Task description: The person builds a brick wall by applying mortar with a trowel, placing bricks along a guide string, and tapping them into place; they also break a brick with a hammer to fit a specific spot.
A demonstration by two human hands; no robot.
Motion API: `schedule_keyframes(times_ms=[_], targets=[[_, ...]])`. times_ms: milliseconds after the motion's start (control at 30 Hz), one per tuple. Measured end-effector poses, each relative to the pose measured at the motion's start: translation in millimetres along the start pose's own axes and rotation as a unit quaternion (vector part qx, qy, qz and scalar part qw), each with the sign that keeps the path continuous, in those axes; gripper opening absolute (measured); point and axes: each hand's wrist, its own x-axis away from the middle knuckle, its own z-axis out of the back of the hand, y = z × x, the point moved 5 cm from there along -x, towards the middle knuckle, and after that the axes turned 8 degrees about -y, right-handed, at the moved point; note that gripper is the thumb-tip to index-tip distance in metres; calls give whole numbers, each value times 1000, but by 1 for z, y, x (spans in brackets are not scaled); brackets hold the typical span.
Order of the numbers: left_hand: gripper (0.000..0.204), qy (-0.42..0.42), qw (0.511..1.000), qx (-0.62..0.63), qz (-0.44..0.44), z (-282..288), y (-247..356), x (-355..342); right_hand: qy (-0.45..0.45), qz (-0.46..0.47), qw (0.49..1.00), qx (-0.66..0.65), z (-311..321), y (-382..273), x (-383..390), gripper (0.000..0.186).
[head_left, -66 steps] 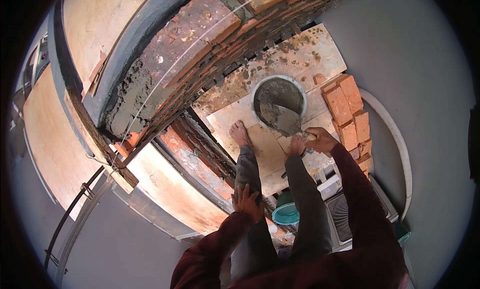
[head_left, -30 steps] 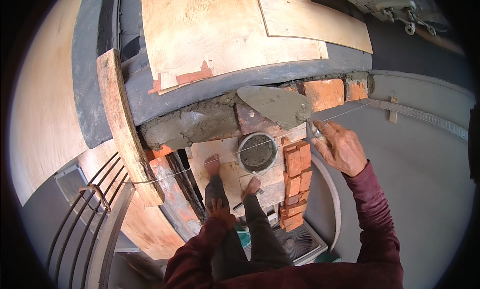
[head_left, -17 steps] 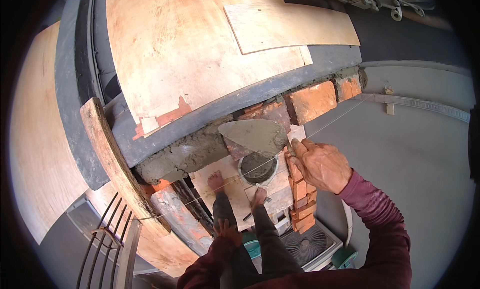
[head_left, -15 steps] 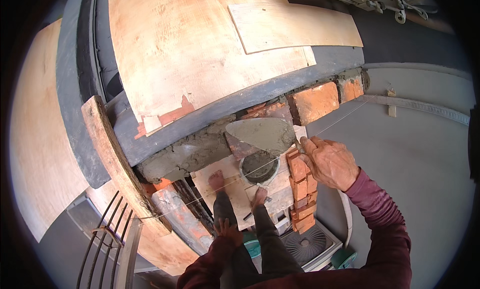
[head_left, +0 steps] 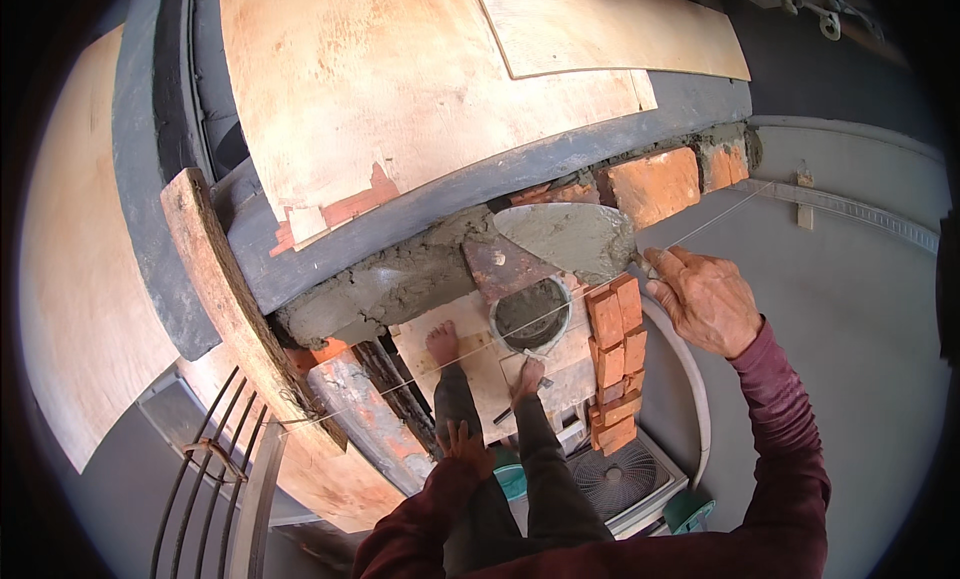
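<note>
At the left, a rough wooden board (head_left: 235,289) is seen on a slant. Next, wet grey mortar (head_left: 400,279) is spread along the top of the brick wall (head_left: 655,186). Lower down, the left hand (head_left: 468,451) is laid on the left leg (head_left: 455,397) – its grip is loose, with the fingers spread. The bucket (head_left: 494,324) is seen below, with mortar inside.

The trowel (head_left: 570,234) is held up over the wall, its blade coated in grey mortar. Whether the wall is touched cannot be told. Its long axis is set nearly side to side, with the tip pointed left and a little away. Farther right, orange bricks (head_left: 615,349) are stacked. The trowel's handle is held in the closed grip of the right hand (head_left: 708,301).

Two seconds ago, the blade was down in the bucket – now it has been lifted. The left hand has been kept on the leg.
</note>
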Motion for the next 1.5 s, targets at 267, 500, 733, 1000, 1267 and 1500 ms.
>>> schedule_keyframes(times_ms=[267, 500, 733, 1000, 1267, 1500], targets=[[45, 32, 999, -1, -15, 5, -8, 5, 53, -1, 995, 87, -8, -2, -2, 31], [46, 37, 999, -20, -2, 13, -4, 5, 84, 12, 994, 75, -2, -11, 18, 33], [47, 28, 999, -30, -3, 3, -8, 7, 107, -17, 991, 77, -9, -2, 6, 30], [55, -2, 998, -55, 24, -14, -2, 7, 142, -136, 959, -203, -69, 30, 159, 35], [52, 4, 991, -128, 40, -66, 20, 5, -14, -219, 875, -432, -421, 41, 186, 36], [51, -31, 975, -208, 64, -99, 13, 2, -19, -223, 751, -621, -581, 6, 46, 48]])
